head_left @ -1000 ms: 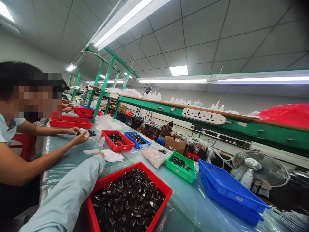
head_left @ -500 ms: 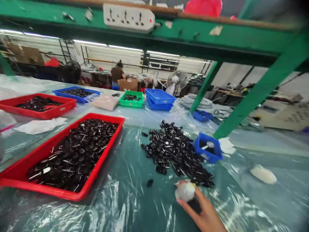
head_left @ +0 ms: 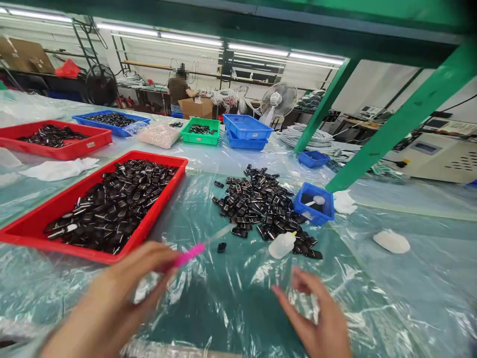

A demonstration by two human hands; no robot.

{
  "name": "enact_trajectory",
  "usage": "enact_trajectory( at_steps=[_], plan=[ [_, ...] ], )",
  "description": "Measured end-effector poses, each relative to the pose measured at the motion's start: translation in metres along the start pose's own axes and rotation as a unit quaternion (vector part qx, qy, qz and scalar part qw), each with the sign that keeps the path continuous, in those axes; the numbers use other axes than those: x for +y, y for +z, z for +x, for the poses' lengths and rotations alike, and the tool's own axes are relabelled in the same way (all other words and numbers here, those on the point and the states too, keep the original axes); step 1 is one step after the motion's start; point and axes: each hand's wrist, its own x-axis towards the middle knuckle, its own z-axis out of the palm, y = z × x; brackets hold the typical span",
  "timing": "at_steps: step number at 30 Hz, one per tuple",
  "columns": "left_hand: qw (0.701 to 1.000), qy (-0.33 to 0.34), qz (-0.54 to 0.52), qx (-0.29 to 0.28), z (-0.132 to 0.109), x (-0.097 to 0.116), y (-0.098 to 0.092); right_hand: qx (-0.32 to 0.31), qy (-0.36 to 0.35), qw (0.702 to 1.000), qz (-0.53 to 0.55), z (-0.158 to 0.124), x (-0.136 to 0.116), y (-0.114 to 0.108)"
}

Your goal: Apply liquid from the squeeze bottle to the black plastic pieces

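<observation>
My left hand (head_left: 141,278) pinches a slim tool with a bright pink handle (head_left: 190,254); a thin pale tip points away toward the pile of small black plastic parts (head_left: 257,199). My right hand (head_left: 313,308) is held over the plastic sheet with thumb and fingers apart, nothing between them. Just beyond it a small white squeeze bottle (head_left: 282,245) with a yellow tip lies tilted against the near edge of the pile. One loose black part (head_left: 221,247) sits between the pink tool and the bottle.
A red tray (head_left: 149,228) full of black parts stands at left. Beside the pile is a small blue bin (head_left: 315,204) holding a white spoon-like item. Behind stand another red tray (head_left: 100,139), a green tray (head_left: 201,138) and stacked blue trays (head_left: 248,132). A green post (head_left: 402,119) slants at right.
My right hand has let go of the white bottle, which now lies by the pile, and has drawn back. My left hand has come into view with the pink-handled tool. The view has tilted down.
</observation>
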Motion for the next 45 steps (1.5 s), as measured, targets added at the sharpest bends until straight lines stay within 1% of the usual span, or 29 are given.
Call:
enact_trajectory(
  at_steps=[2, 3, 4, 5, 6, 8, 10, 12, 13, 14, 15, 17, 19, 22, 24, 26, 28, 30, 35, 43, 45],
  plan=[
    [0.991, 0.003, -0.082, -0.106, 0.000, 0.018, 0.031, -0.070, -0.097, 0.992, 0.041, 0.000, -0.021, 0.002],
    [0.980, -0.017, -0.125, -0.155, 0.000, 0.027, 0.044, -0.101, -0.144, 0.984, 0.037, 0.001, -0.029, 0.004],
    [0.971, -0.027, -0.164, -0.173, 0.000, 0.036, 0.055, -0.122, -0.176, 0.977, 0.021, 0.004, -0.034, 0.007],
    [0.964, -0.041, -0.197, -0.174, 0.000, 0.042, 0.062, -0.133, -0.200, 0.971, 0.002, 0.007, -0.037, 0.010],
    [0.957, -0.050, -0.225, -0.174, 0.000, 0.045, 0.067, -0.137, -0.216, 0.967, -0.016, 0.011, -0.037, 0.012],
    [0.953, -0.058, -0.255, -0.155, 0.002, 0.042, 0.068, -0.116, -0.215, 0.969, -0.020, 0.021, -0.033, 0.014],
    [0.967, -0.053, -0.226, -0.110, 0.008, 0.027, 0.066, -0.079, -0.181, 0.980, 0.016, 0.033, -0.027, 0.015],
    [0.989, -0.043, -0.138, -0.040, 0.019, 0.007, 0.069, -0.042, -0.123, 0.990, 0.052, 0.048, -0.023, 0.017],
    [0.995, -0.039, -0.094, -0.021, 0.025, -0.003, 0.073, -0.027, -0.087, 0.993, 0.073, 0.056, -0.022, 0.019],
    [0.996, -0.038, -0.083, -0.024, 0.031, -0.011, 0.079, -0.015, -0.050, 0.994, 0.094, 0.065, -0.022, 0.023],
    [0.996, -0.037, -0.080, -0.033, 0.037, -0.019, 0.086, -0.005, 0.002, 0.990, 0.138, 0.073, -0.022, 0.028],
    [0.995, -0.035, -0.082, -0.054, 0.046, -0.027, 0.101, -0.007, 0.090, 0.968, 0.235, 0.087, -0.023, 0.041],
    [0.994, -0.034, -0.082, -0.069, 0.052, -0.029, 0.110, -0.025, 0.141, 0.944, 0.299, 0.094, -0.023, 0.057],
    [0.993, -0.035, -0.075, -0.079, 0.056, -0.028, 0.112, -0.040, 0.167, 0.927, 0.334, 0.095, -0.022, 0.073],
    [0.993, -0.031, -0.071, -0.088, 0.057, -0.027, 0.110, -0.042, 0.163, 0.930, 0.326, 0.093, -0.020, 0.078],
    [0.992, -0.023, -0.071, -0.103, 0.059, -0.027, 0.107, -0.028, 0.142, 0.939, 0.313, 0.093, -0.017, 0.081],
    [0.990, -0.017, -0.072, -0.117, 0.061, -0.027, 0.106, -0.011, 0.113, 0.946, 0.302, 0.095, -0.015, 0.083],
    [0.989, -0.015, -0.073, -0.125, 0.063, -0.028, 0.107, -0.009, 0.104, 0.949, 0.297, 0.099, -0.013, 0.086],
    [0.989, -0.015, -0.071, -0.131, 0.063, -0.029, 0.106, -0.048, 0.115, 0.947, 0.295, 0.105, -0.014, 0.089],
    [0.990, 0.000, -0.067, -0.121, 0.063, -0.029, 0.106, -0.068, 0.127, 0.951, 0.274, 0.103, -0.016, 0.088],
    [0.991, 0.001, -0.065, -0.119, 0.064, -0.029, 0.107, -0.065, 0.133, 0.952, 0.270, 0.103, -0.015, 0.087]
  ],
)
